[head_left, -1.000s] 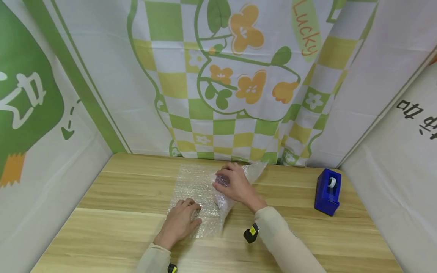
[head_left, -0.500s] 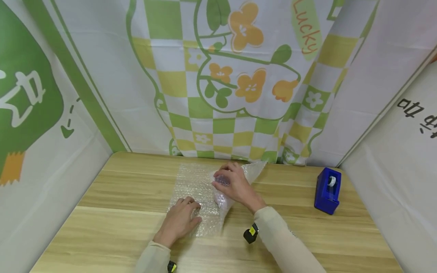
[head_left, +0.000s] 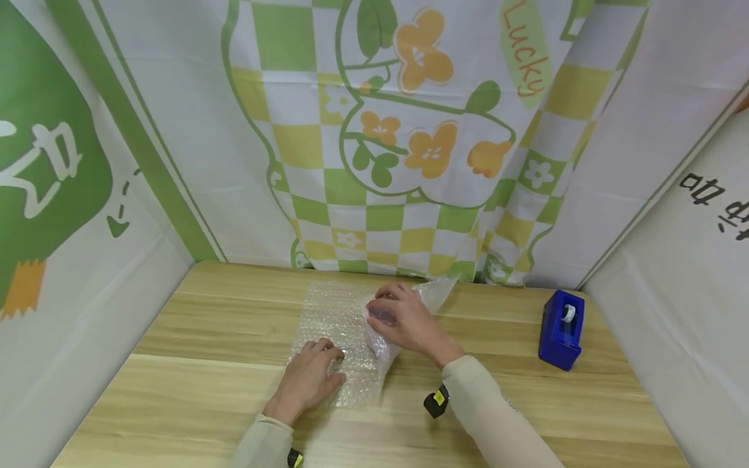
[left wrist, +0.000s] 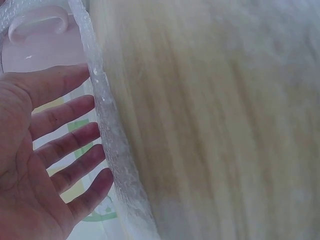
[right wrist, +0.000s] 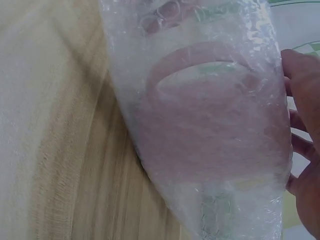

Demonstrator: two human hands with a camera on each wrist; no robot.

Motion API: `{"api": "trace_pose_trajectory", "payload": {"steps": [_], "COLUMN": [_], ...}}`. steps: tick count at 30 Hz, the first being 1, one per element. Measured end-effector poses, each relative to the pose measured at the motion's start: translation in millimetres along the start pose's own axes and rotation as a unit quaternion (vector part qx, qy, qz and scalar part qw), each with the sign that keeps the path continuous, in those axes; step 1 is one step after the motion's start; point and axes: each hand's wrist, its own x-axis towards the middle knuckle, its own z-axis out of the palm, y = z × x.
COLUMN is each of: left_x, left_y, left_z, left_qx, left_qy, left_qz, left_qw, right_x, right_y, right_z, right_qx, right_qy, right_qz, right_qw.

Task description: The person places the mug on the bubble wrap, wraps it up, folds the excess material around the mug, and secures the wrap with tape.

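A sheet of bubble wrap [head_left: 330, 309] lies on the table, its right part folded up over a pink mug. In the left wrist view the mug [left wrist: 47, 47] shows its glossy side and curved handle. Through the wrap in the right wrist view, the mug [right wrist: 210, 130] looks blurred, its handle forming a loop. My right hand [head_left: 406, 318] curls round the wrapped mug and holds it. My left hand [head_left: 310, 377] rests on the flat left part of the sheet, fingers spread and fairly straight, fingertips touching the wrap.
A blue tape dispenser [head_left: 560, 331] with a roll of tape stands at the right of the wooden table [head_left: 205, 338]. A patterned curtain [head_left: 383, 227] hangs along the back edge, and printed cloth walls rise at both sides.
My right wrist has shifted slightly right, and the right hand has turned a little over the wrapped mug. The left hand stays in place.
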Motion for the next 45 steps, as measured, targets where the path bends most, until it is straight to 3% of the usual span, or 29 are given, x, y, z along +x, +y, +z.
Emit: {"api": "trace_pose_trajectory", "payload": {"steps": [10, 24, 30, 39, 45], "left_x": [-0.5, -0.2, -0.4, 5.9, 16.1], "left_y": [-0.1, 2.2, 2.5, 1.0, -6.8], "left_z": [0.1, -3.1, -4.6, -14.8, -22.8], "left_qx": [-0.002, -0.004, -0.006, -0.043, -0.05], "left_qy": [-0.001, 0.005, -0.003, -0.043, -0.042], "left_qz": [-0.002, 0.004, 0.0, -0.018, -0.039], "left_qw": [1.0, 1.0, 1.0, 0.998, 0.9971], "right_x": [-2.4, -4.4, -4.0, -4.6, -4.8], "right_y": [2.0, 0.1, -0.7, -0.3, 0.6], "right_z": [-0.9, 2.8, 2.6, 3.0, 3.8], "right_qx": [-0.027, -0.091, -0.087, -0.074, -0.076], "right_qy": [0.001, 0.022, 0.023, 0.021, 0.021], "right_qz": [-0.024, -0.013, -0.016, -0.018, -0.019], "right_qw": [0.999, 0.995, 0.996, 0.997, 0.997]}}
